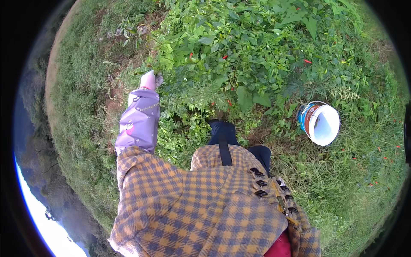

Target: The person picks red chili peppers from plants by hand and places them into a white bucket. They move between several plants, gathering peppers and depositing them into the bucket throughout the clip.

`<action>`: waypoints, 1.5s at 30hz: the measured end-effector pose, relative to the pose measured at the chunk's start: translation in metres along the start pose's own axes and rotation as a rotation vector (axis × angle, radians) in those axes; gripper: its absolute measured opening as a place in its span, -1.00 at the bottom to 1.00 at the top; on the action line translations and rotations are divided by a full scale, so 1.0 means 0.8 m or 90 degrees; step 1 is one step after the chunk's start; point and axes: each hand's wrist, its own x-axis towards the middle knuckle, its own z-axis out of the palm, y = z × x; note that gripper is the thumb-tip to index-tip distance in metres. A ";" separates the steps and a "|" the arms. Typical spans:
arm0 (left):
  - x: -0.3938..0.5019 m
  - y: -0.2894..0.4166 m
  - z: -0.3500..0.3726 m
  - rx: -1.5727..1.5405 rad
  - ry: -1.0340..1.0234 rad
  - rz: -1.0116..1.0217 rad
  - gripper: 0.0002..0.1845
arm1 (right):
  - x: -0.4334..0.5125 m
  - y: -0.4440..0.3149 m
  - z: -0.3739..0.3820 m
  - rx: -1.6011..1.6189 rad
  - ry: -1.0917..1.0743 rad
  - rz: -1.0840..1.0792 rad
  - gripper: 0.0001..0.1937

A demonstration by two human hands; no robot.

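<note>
My left hand [151, 80], in a pale glove, reaches forward to the left edge of the leafy chilli plants [218, 41]. Leaves and the glove hide its fingertips, so whether anything is between them cannot be told. A purple printed sleeve cover [139, 120] covers that forearm. Red chillies show among the leaves, one in the middle [225, 57] and a longer one further right [307, 61]. My right hand is out of view. To the right, a white plastic bucket [310, 120] with a blue and brown printed side has its mouth in sight, with small dark bits inside.
Dry, flattened grass [289, 154] covers ground in front of the bucket. More red chillies [385, 157] dot the greenery at far right. Bare soil [114, 104] and low weeds [86, 80] lie to the left. My dark trouser leg [222, 131] stands close against the plants.
</note>
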 end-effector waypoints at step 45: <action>-0.011 -0.045 -0.008 -0.195 -0.387 0.085 -0.79 | -0.274 -0.208 0.698 -0.973 -0.549 -1.055 -0.25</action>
